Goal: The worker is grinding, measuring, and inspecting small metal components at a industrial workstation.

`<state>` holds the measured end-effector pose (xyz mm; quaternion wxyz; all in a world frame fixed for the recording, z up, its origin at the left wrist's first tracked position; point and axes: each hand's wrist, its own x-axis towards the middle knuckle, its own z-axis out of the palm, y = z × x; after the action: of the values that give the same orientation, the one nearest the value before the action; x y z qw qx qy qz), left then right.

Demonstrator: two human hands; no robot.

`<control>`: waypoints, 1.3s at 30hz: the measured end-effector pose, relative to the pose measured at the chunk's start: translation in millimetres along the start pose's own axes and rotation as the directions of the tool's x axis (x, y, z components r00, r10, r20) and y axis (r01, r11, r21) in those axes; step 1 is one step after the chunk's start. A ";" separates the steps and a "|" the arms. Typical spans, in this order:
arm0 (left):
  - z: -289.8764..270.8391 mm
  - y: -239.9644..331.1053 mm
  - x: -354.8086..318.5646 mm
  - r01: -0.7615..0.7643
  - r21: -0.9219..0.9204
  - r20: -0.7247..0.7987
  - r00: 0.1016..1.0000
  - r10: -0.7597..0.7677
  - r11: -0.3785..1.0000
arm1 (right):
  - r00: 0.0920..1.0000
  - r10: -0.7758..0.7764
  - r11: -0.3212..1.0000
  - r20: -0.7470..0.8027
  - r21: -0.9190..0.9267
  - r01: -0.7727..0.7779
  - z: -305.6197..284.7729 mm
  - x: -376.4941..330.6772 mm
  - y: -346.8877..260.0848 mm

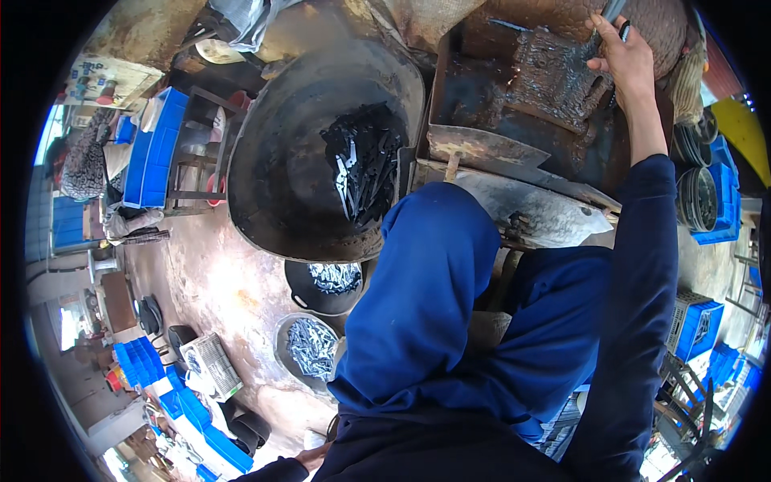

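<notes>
Our right hand [622,60] grips a grey bar [613,10] that slants away rightward by the far right of the rusty tray [488,143], while our left hand [313,456] is well apart from that tray, its grip too hidden to tell.

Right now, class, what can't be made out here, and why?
Head view, throughout:
Left hand: its grip is hidden by dark clothing.
Grey bar at the right hand: upper end cut off by the top edge.
Black tub: one side hidden by the large pan.
Metal pieces in the round basin: too small to count.
</notes>
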<state>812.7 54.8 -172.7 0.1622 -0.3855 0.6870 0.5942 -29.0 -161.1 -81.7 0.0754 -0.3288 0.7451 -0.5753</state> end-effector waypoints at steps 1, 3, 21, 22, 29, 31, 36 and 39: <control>0.9 -2.8 -6.2 0.025 0.017 0.008 1.000 -0.025 1.000 | 1.000 -0.016 1.000 -0.009 0.012 0.016 1.9 -2.6 -1.0; -0.1 -8.7 -17.0 0.073 0.052 0.024 0.997 -0.074 0.996 | 0.999 -0.034 0.999 -0.020 0.022 0.035 2.4 -4.7 -4.6; -2.3 -101.7 -95.8 0.853 -0.333 0.308 0.501 -0.809 0.402 | 0.992 0.072 0.997 -0.102 0.039 -0.068 6.8 -18.3 -40.4; 0.5 -104.0 -108.3 0.849 -0.481 0.428 0.445 -0.786 0.219 | 0.992 0.081 0.996 -0.096 0.039 -0.077 8.9 -18.3 -37.9; 67.0 -137.4 -110.4 0.811 -0.503 0.329 0.499 -0.802 0.298 | 0.994 0.063 0.998 -0.091 -0.004 -0.064 13.4 -21.5 -35.9; 80.0 -135.6 -113.7 0.799 -0.507 0.290 0.512 -0.808 0.325 | 0.990 0.075 0.996 -0.120 -0.037 -0.080 15.8 -23.1 -39.9; 88.0 -120.8 -143.3 0.783 -0.485 0.172 0.522 -0.835 0.390 | 0.985 0.127 0.991 -0.116 -0.025 -0.131 15.2 -21.0 -37.4; 72.5 -109.9 -166.3 0.778 -0.447 0.072 0.522 -0.850 0.441 | 0.992 0.081 0.996 -0.102 0.039 -0.077 14.3 -19.9 -33.9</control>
<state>983.1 179.5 -153.0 0.2829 -0.7408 0.2783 0.5420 7.1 -165.2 -60.8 0.0654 -0.2674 0.7503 -0.6011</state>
